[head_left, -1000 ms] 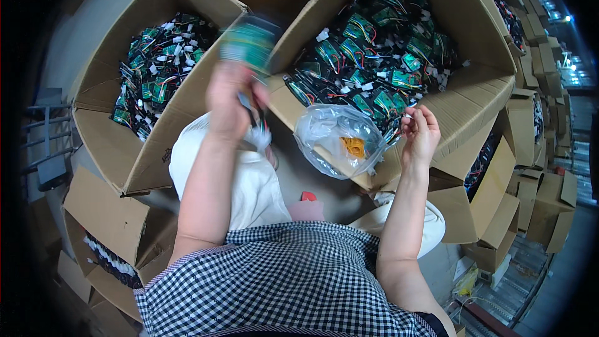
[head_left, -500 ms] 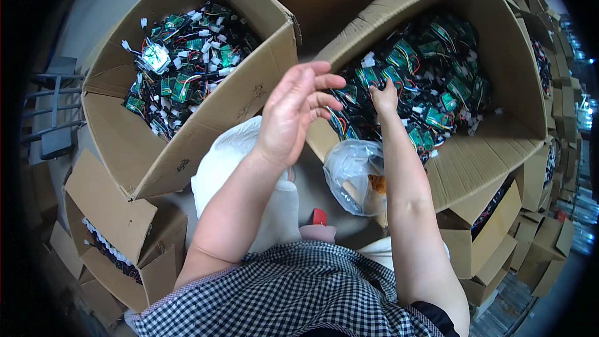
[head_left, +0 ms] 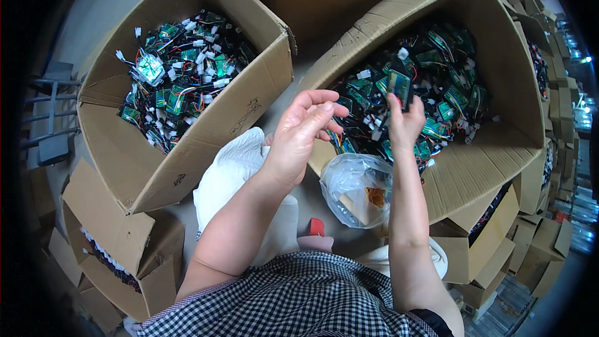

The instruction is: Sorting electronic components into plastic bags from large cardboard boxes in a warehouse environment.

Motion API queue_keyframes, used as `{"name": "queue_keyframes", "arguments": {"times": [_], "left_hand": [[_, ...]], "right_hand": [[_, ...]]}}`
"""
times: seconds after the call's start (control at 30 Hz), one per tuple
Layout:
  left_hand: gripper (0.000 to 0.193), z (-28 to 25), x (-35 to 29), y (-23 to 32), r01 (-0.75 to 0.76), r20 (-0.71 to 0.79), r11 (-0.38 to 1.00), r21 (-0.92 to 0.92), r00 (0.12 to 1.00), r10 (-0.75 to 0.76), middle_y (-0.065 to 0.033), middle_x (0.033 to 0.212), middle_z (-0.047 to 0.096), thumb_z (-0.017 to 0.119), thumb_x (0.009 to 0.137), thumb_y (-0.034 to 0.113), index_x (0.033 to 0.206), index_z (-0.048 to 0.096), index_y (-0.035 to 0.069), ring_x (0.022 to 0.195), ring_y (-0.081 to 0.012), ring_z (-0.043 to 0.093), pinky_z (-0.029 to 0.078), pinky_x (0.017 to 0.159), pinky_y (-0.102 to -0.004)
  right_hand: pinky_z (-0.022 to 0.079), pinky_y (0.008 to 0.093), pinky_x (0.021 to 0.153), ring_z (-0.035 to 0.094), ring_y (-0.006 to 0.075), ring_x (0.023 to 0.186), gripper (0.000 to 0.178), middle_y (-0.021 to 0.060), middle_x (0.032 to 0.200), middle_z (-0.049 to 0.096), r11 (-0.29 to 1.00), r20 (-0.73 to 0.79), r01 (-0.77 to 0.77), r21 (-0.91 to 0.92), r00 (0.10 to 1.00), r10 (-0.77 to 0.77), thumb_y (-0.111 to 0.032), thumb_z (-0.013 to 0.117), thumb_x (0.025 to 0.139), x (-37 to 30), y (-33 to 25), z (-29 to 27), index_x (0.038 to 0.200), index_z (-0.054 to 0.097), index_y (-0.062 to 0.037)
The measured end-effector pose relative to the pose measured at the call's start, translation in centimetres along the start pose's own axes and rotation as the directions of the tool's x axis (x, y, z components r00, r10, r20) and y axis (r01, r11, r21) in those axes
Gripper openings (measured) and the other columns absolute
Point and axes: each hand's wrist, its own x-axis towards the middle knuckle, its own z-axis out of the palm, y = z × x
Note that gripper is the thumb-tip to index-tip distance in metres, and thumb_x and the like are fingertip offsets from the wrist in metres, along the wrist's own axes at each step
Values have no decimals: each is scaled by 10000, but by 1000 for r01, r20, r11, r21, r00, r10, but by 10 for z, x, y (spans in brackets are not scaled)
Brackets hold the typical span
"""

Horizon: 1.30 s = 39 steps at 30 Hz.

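Observation:
My right hand (head_left: 407, 122) grips a green circuit board (head_left: 399, 86) in a dark casing, lifted over the right cardboard box (head_left: 490, 156). Below it in that box lies a heap of similar boards (head_left: 458, 97) with coloured wires and white connectors. My left hand (head_left: 307, 126) hovers empty between the two big boxes, its fingers loosely curled and apart. To its left stands another large cardboard box (head_left: 215, 128), with more wired boards (head_left: 181, 97) piled inside. A shiny board (head_left: 150, 70) rests on top of that pile.
A clear plastic bag (head_left: 355, 178) with an orange-brown item (head_left: 375, 196) hangs by the right box's near corner. Smaller open cartons (head_left: 109, 218) stand at lower left, and more cartons (head_left: 471, 243) at right. A metal rack (head_left: 53, 109) is at the far left.
My right hand has risen out of the heap with a circuit board in it. My left hand has moved slightly down, its fingers curling more. The view has shifted slightly.

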Motion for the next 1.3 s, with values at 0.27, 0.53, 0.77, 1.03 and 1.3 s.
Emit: {"name": "queue_keyframes", "arguments": {"times": [0.27,0.53,0.77,1.03,1.3], "left_hand": [[838,41,-15,-29,-140,358,924,-356,893,273,-76,1273,436,598,836,495,1419,186,55,1196,-150,410,327,1003,-315],[1165,77,-33,-34,76,438,880,-469,885,158,-85,1313,449,588,524,803,1381,252,90,1214,-229,442,357,1024,-425],[838,82,-62,-56,-99,518,977,-191,835,186,-64,1324,421,709,806,220,1420,152,102,1248,-183,376,267,1067,-339],[452,65,-63,-64,-25,428,996,-89,902,61,-32,1125,550,537,930,226,1317,349,90,1030,-97,518,449,862,-243],[315,40,-38,-13,-17,305,972,-235,948,90,-194,1122,563,413,975,274,1196,422,49,556,-70,477,375,385,-143]], "right_hand": [[499,328,691,628,274,772,340,171,1021,638,832,145,521,192,823,-549,2,715,659,-47,-133,-81,978,597,-2],[465,243,800,586,123,896,293,61,1030,611,260,354,-409,875,906,233,-122,594,890,-97,-169,-124,1150,500,-26],[476,278,806,587,144,910,295,66,1049,594,321,28,-181,930,903,429,-198,562,915,-109,-173,-101,1143,473,-33],[396,257,824,511,93,942,303,0,1044,557,476,271,-457,751,871,409,-310,494,941,-119,-144,-95,1160,483,-100],[483,314,614,631,174,691,244,66,801,665,857,294,-479,189,860,416,-224,635,828,-138,-13,-140,976,605,-32]]}}
